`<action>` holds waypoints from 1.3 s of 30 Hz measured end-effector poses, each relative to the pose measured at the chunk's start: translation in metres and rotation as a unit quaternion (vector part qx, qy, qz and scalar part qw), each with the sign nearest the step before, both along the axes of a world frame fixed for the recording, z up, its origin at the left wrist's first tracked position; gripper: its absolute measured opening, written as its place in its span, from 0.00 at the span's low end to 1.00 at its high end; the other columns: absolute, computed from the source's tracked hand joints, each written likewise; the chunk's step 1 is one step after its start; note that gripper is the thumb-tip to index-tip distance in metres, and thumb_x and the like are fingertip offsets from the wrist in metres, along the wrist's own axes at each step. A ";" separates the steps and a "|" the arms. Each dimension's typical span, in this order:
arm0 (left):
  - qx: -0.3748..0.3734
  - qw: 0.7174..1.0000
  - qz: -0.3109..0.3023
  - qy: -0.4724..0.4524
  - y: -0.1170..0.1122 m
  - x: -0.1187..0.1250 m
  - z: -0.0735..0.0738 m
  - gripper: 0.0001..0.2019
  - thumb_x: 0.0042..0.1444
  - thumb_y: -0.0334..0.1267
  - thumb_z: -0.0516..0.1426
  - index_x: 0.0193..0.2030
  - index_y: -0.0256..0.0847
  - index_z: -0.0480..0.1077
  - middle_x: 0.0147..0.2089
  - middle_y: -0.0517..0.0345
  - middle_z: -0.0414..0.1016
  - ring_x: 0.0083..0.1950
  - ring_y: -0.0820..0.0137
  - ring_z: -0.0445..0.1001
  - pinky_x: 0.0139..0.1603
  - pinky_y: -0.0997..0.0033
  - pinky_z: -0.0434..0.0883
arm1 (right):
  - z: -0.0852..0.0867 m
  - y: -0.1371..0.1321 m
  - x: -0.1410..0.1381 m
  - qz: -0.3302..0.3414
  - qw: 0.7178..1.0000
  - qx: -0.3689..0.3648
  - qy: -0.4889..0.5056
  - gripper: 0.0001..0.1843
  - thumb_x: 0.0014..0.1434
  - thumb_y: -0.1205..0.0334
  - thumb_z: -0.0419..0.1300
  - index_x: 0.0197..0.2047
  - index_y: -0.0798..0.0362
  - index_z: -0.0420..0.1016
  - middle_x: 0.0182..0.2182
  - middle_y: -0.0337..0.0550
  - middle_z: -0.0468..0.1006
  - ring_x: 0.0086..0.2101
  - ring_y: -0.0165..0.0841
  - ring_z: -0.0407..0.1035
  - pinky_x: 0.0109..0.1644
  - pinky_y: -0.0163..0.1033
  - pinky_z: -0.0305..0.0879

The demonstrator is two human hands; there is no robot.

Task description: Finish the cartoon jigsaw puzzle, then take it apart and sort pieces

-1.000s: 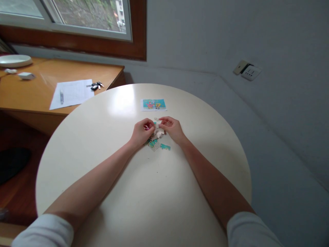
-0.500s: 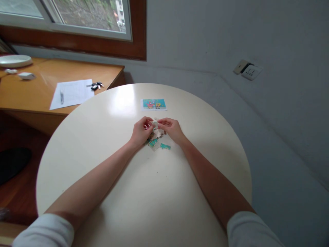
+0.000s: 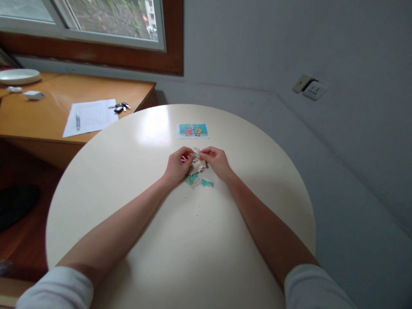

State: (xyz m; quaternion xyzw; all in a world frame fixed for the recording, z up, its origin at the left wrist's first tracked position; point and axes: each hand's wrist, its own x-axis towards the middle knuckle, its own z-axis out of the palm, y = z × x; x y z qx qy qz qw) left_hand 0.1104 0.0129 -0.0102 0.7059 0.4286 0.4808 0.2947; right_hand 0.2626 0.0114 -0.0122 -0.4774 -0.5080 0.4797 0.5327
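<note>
Over the middle of the round white table (image 3: 193,240), my left hand (image 3: 178,164) and my right hand (image 3: 217,161) pinch a pale jigsaw piece (image 3: 196,155) between their fingertips. Its plain back side faces up. Below the fingers lies a small heap of jigsaw pieces (image 3: 192,180), some pale side up, others printed in turquoise and brown. One turquoise jigsaw piece (image 3: 207,183) rests just right of the heap. My left fingers hide part of the heap. Beyond both hands lies a printed picture card (image 3: 193,131) with cartoon figures on turquoise.
A wooden desk (image 3: 135,88) adjoins the table at the back left. On it are a paper sheet (image 3: 93,115), a pen (image 3: 77,121), keys (image 3: 120,107) and a small white box (image 3: 33,95). A wall with a socket (image 3: 315,90) stands to the right.
Both hands have shifted very slightly to the right with the pale jigsaw piece. The heap and the picture card stay where they were.
</note>
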 end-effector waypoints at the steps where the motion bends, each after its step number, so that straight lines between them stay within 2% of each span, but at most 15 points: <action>1: 0.001 1.000 -0.002 0.003 0.000 0.000 0.000 0.04 0.50 0.36 0.55 0.31 0.40 0.68 0.28 0.60 0.72 0.29 0.73 0.67 0.32 0.72 0.66 | 0.000 0.000 0.000 -0.001 1.000 -0.002 0.001 0.16 0.38 0.53 0.67 0.27 0.54 0.70 0.19 0.36 0.73 0.19 0.25 0.63 0.18 0.31 0.56; 8: 0.035 0.999 -0.006 0.026 -0.002 0.000 0.002 0.03 0.49 0.31 0.53 0.29 0.40 0.68 0.30 0.59 0.71 0.31 0.73 0.67 0.33 0.72 0.66 | -0.002 0.003 0.002 0.001 1.000 -0.006 0.020 0.14 0.39 0.56 0.65 0.29 0.54 0.72 0.19 0.35 0.71 0.20 0.25 0.63 0.20 0.30 0.57; 13: 0.036 0.999 0.016 0.019 0.000 -0.001 0.000 0.02 0.48 0.31 0.53 0.27 0.40 0.66 0.29 0.60 0.70 0.30 0.73 0.66 0.34 0.72 0.66 | -0.001 0.003 0.003 0.011 0.999 -0.012 0.043 0.12 0.41 0.60 0.61 0.33 0.53 0.73 0.21 0.36 0.73 0.23 0.26 0.66 0.23 0.30 0.60; 16: 0.011 1.000 0.022 0.011 0.002 -0.001 -0.002 0.02 0.47 0.32 0.53 0.27 0.39 0.66 0.28 0.60 0.69 0.29 0.74 0.66 0.32 0.73 0.66 | -0.002 0.003 0.006 0.039 0.998 -0.003 0.055 0.13 0.40 0.65 0.59 0.33 0.53 0.75 0.26 0.37 0.75 0.28 0.27 0.69 0.28 0.31 0.63; 20: -0.022 0.999 0.028 0.024 0.004 -0.001 -0.004 0.03 0.46 0.31 0.52 0.28 0.39 0.66 0.26 0.62 0.68 0.27 0.75 0.64 0.29 0.74 0.63 | -0.003 0.002 0.010 0.085 0.996 0.007 0.020 0.10 0.38 0.68 0.57 0.28 0.55 0.75 0.25 0.38 0.76 0.27 0.28 0.69 0.28 0.31 0.62; 24: -0.024 0.998 0.027 0.045 0.005 -0.002 -0.004 0.04 0.45 0.29 0.51 0.29 0.39 0.66 0.25 0.62 0.67 0.26 0.75 0.63 0.29 0.74 0.62 | 0.000 -0.001 0.012 0.147 0.989 0.004 0.020 0.10 0.37 0.70 0.59 0.28 0.55 0.76 0.26 0.37 0.77 0.29 0.28 0.70 0.34 0.34 0.66; 27: -0.032 0.998 0.024 0.044 0.005 -0.002 -0.006 0.05 0.44 0.29 0.51 0.29 0.39 0.66 0.25 0.62 0.67 0.27 0.74 0.63 0.28 0.74 0.62 | 0.004 -0.003 0.011 0.164 0.986 0.001 0.015 0.10 0.36 0.70 0.63 0.28 0.55 0.77 0.26 0.37 0.77 0.30 0.28 0.70 0.38 0.35 0.67; 31: -0.042 0.999 0.023 0.022 0.005 -0.001 -0.006 0.04 0.46 0.30 0.51 0.29 0.38 0.66 0.26 0.62 0.67 0.27 0.74 0.64 0.30 0.73 0.63 | 0.005 -0.003 0.010 0.156 0.988 0.002 0.003 0.11 0.37 0.64 0.67 0.28 0.55 0.76 0.26 0.37 0.77 0.29 0.28 0.70 0.37 0.35 0.67; 35: -0.042 0.998 0.026 -0.028 0.004 0.000 -0.003 0.05 0.49 0.33 0.50 0.28 0.38 0.67 0.28 0.60 0.70 0.32 0.72 0.68 0.35 0.71 0.66 | 0.001 0.000 0.010 0.112 0.993 0.002 0.033 0.15 0.35 0.59 0.70 0.29 0.55 0.76 0.26 0.38 0.77 0.28 0.27 0.69 0.33 0.34 0.66; 39: -0.059 0.998 -0.020 -0.025 0.000 0.001 0.001 0.10 0.53 0.42 0.51 0.28 0.38 0.68 0.28 0.59 0.71 0.31 0.72 0.67 0.34 0.71 0.65 | -0.004 0.003 0.010 0.077 0.996 0.015 0.048 0.18 0.36 0.56 0.70 0.31 0.55 0.76 0.25 0.38 0.76 0.26 0.27 0.69 0.29 0.32 0.65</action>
